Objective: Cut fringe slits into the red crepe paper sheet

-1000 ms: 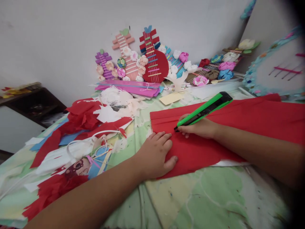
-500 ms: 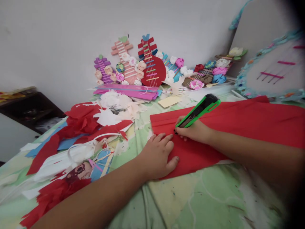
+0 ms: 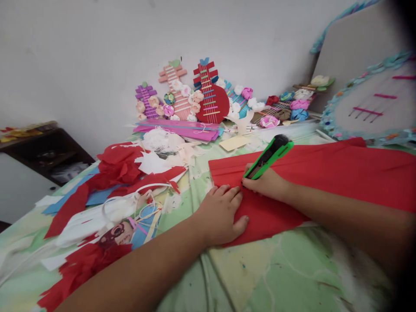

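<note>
A large red paper sheet (image 3: 341,173) lies folded on the green cloth-covered table (image 3: 276,277). My left hand (image 3: 221,212) rests flat on the sheet's near left corner, fingers stretched out and pressing it down. My right hand (image 3: 268,184) is closed around a green and black utility knife (image 3: 269,157), its tip touching the red paper just beyond my left fingertips. The knife's body tilts up and away to the right.
Red, white and blue paper scraps (image 3: 120,173) are heaped on the table's left. Paper guitars with paper flowers (image 3: 208,93) lean on the back wall, pink strips (image 3: 178,127) before them. A grey board with blue trim (image 3: 373,104) stands at right. A dark shelf (image 3: 42,151) sits far left.
The knife has swung more upright in my right hand, which shifted slightly toward my left hand. My left hand stays pressed on the paper; the view drifted a little.
</note>
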